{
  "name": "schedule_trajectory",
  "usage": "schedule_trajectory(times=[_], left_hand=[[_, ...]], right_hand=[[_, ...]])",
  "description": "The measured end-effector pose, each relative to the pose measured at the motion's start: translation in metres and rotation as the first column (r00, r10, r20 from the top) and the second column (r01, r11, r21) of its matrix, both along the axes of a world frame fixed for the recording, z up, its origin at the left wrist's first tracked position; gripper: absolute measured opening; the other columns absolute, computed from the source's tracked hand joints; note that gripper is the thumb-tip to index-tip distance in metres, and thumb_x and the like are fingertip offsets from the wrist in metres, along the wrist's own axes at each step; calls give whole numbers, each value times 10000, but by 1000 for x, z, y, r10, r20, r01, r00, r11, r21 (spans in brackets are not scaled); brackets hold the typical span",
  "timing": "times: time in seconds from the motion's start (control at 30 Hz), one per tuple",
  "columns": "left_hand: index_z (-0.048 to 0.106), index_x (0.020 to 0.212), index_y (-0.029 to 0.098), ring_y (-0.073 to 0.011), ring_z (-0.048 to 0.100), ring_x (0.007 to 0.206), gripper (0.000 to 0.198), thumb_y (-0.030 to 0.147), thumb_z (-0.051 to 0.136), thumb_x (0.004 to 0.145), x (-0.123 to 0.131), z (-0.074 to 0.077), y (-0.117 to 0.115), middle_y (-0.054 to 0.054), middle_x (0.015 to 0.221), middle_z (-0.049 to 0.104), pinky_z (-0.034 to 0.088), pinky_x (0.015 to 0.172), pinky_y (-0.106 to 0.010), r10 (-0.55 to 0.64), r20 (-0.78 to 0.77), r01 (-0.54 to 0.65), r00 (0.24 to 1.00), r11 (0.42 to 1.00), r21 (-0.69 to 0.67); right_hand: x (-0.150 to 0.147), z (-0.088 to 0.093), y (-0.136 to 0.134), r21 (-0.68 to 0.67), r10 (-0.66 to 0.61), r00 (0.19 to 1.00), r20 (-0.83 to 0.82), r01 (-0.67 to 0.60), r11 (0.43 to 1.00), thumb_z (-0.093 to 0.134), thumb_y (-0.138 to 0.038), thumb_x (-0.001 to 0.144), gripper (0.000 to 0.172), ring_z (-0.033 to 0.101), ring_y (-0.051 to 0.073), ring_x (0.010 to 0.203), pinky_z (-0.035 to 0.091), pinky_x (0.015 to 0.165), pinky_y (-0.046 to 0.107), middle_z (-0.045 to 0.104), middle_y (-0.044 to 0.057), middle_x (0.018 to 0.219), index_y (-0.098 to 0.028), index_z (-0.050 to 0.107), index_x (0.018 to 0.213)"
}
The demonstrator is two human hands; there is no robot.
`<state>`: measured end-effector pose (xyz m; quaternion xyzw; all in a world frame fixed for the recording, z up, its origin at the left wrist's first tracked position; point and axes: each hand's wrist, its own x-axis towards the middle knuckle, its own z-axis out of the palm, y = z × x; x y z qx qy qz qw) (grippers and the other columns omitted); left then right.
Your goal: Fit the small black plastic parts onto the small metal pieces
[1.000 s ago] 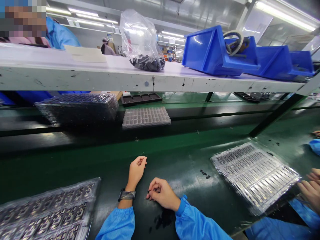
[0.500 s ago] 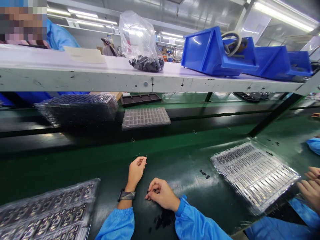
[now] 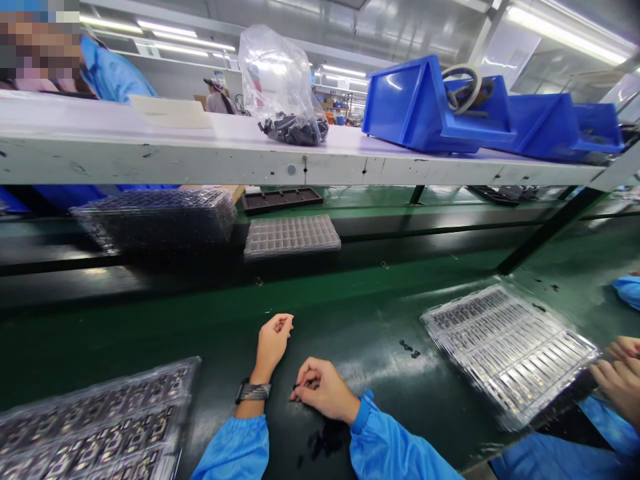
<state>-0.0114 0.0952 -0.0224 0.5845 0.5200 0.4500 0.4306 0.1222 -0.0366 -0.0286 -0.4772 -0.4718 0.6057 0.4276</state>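
My left hand (image 3: 273, 340) rests on the green bench, fingers curled inward; whether anything sits in them is hidden. A watch is on that wrist. My right hand (image 3: 321, 389) lies just right of it, fingers pinched on a small black part (image 3: 296, 386). Two tiny black parts (image 3: 409, 347) lie loose on the bench to the right. A clear tray of small dark components (image 3: 95, 420) sits at the lower left, and another clear tray with rows of parts (image 3: 510, 347) sits at the right.
A white shelf (image 3: 200, 157) overhead carries a plastic bag of black parts (image 3: 285, 87) and blue bins (image 3: 450, 110). Stacked clear trays (image 3: 155, 217) and a small grid tray (image 3: 291, 235) sit across the belt. Another person's hands (image 3: 620, 373) reach in at the right edge.
My hands stay nearly still. Small parts on the belt have drifted left. The other person's hands at the right edge have shifted slightly.
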Motion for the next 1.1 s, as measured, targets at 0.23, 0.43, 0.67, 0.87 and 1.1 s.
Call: schedule_trajectory(times=[0.23, 0.43, 0.67, 0.87, 1.1], left_hand=[[708, 807, 171, -181, 602, 578, 447, 606, 640, 730, 1, 5, -2, -50, 667, 677, 488, 583, -296, 9, 9, -9, 1000, 1000, 6], [707, 822, 166, -183, 606, 587, 436, 591, 641, 748, 0, 2, -1, -54, 683, 680, 490, 595, -298, -5, 9, 5, 1000, 1000, 4], [705, 815, 172, -180, 606, 586, 441, 605, 646, 761, 0, 1, -1, -48, 675, 675, 494, 599, -294, -2, 1, 2, 1000, 1000, 18], [708, 800, 169, -175, 605, 569, 469, 633, 655, 756, 0, 1, -1, -49, 663, 674, 501, 585, -292, 2, 7, -3, 1000, 999, 33], [713, 810, 164, -178, 611, 573, 464, 622, 662, 757, 0, -1, 0, -55, 674, 683, 500, 578, -291, 3, 11, -3, 1000, 1000, 25]], right_hand=[[0, 1, -1, 4, 12, 1000, 13, -12, 1000, 853, -384, 712, 377, 720, 153, 680, 468, 612, 228, 764, 27, 776, -180, 565, 844], [0, 1, 0, 7, 18, 999, 27, -18, 1000, 865, -435, 703, 412, 718, 151, 666, 463, 595, 226, 764, 27, 782, -183, 568, 836], [0, 0, -1, 19, 20, 1000, 18, -21, 1000, 850, -388, 712, 353, 730, 159, 676, 469, 601, 224, 760, 29, 757, -172, 601, 839], [0, -1, -1, 18, 21, 999, 29, -22, 1000, 849, -368, 710, 340, 746, 182, 705, 473, 602, 226, 765, 37, 751, -165, 613, 847], [1, -1, 0, 16, 11, 998, 54, -11, 1000, 824, -294, 724, 269, 743, 173, 691, 452, 578, 212, 779, 43, 772, -162, 630, 855]])
